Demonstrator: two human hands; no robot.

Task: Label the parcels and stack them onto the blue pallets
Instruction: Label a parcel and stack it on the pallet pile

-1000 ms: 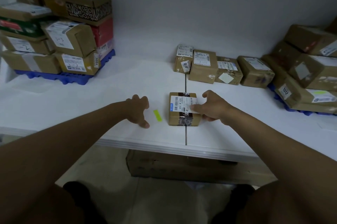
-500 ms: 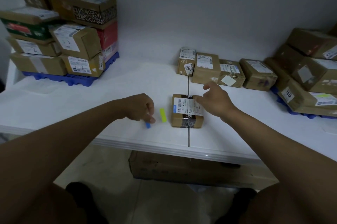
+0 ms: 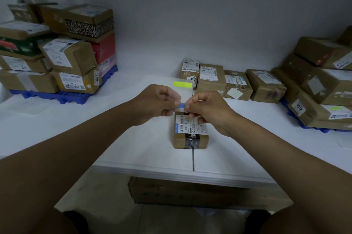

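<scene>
Here both hands' fingers [image 3: 178,102] pinch a label sheet [image 3: 185,92] (parcel [image 3: 191,132] beneath, boxes [image 3: 236,84] behind).

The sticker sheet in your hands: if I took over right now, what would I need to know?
Left hand holds the clear sticker sheet above the table. Right hand pinches the blue sticker at the sheet's bottom edge; the yellow sticker sits at its top.
The small parcel lies right below the hands, already showing a white shipping label.
Done: parcels stacked on the left pallet and the right pallet.
Left: stick the blue sticker on, stack this parcel, then likely the row of parcels by the wall.
</scene>
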